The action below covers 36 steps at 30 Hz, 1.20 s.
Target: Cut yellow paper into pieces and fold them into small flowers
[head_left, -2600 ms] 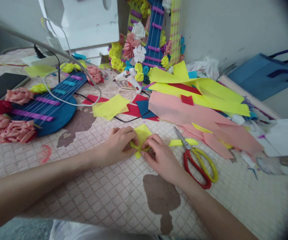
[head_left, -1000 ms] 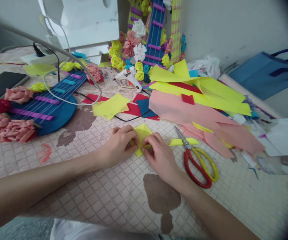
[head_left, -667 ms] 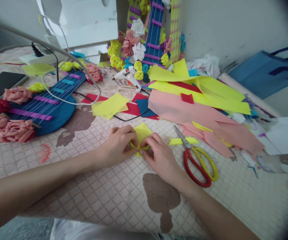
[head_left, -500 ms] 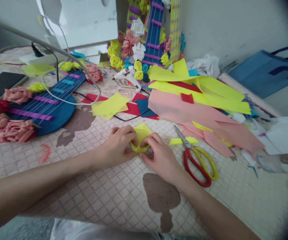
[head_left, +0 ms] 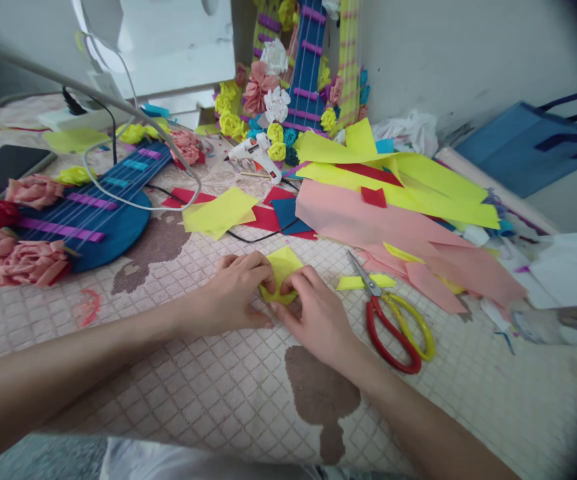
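A small folded piece of yellow paper (head_left: 282,264) lies on the quilted cloth, between my two hands. My left hand (head_left: 241,287) holds its left edge with bent fingers, the thumb lowered a little away from it. On the right side, my right hand (head_left: 321,317) pinches the near edge between thumb and fingers. Both hands cover parts of the folds. Scissors (head_left: 377,293) with one red and one yellow handle lie slightly open, just right of my right hand. Their blades cross a yellow paper strip (head_left: 351,283).
Pink paper sheets (head_left: 353,207) and yellow sheets (head_left: 443,190) are piled at the back right. A white glue gun (head_left: 261,157) sits behind, its black cord curving forward. At left lies a blue paper guitar (head_left: 123,230) with paper roses (head_left: 35,260). A white cable (head_left: 143,207) loops above it.
My left thumb has dropped away from the paper's near edge. My right thumb has shifted slightly left and up along the fold. The scissors and sheets lie as before.
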Each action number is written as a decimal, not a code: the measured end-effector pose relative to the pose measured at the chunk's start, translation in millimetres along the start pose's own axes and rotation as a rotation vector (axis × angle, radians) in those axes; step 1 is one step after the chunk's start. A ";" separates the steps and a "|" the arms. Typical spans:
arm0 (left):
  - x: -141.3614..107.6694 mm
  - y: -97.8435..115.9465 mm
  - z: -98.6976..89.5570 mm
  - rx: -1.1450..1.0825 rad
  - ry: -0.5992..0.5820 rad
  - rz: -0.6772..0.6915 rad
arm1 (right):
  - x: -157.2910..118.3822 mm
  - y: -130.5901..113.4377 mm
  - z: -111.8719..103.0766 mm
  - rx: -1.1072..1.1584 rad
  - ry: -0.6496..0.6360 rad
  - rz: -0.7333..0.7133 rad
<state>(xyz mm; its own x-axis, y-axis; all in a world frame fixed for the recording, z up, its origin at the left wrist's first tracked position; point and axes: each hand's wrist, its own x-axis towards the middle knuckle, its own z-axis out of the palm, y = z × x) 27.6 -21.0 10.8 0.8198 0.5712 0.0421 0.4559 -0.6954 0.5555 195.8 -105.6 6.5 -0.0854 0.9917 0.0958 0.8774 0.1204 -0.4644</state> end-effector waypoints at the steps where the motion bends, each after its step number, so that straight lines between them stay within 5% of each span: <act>1: 0.5 -1.5 -0.1 -0.014 0.001 0.016 | 0.2 -0.9 2.0 -0.024 0.013 0.010; 10: 7.5 -19.3 -8.1 -0.125 0.113 0.048 | 0.4 -0.8 4.4 -0.049 0.028 0.009; 15: 4.6 -11.4 -12.7 -0.108 0.253 0.065 | 0.2 -1.5 4.0 -0.056 0.023 0.016; 19: -0.1 1.2 -1.3 -0.080 0.091 0.130 | -0.4 0.5 -2.2 0.018 -0.016 -0.008; 25: 1.3 0.1 7.3 -0.054 0.038 0.064 | 1.9 12.6 -6.7 0.159 0.018 -0.014; 36: -2.1 2.1 8.4 -0.105 0.141 0.069 | 1.9 24.2 -18.8 0.225 0.043 -0.078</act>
<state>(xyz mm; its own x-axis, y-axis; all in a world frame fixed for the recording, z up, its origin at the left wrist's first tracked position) 29.8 -27.3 5.0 0.7881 0.5839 0.1950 0.3554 -0.6901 0.6304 225.8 -101.6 12.0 -0.1242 0.9768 0.1743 0.7410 0.2082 -0.6385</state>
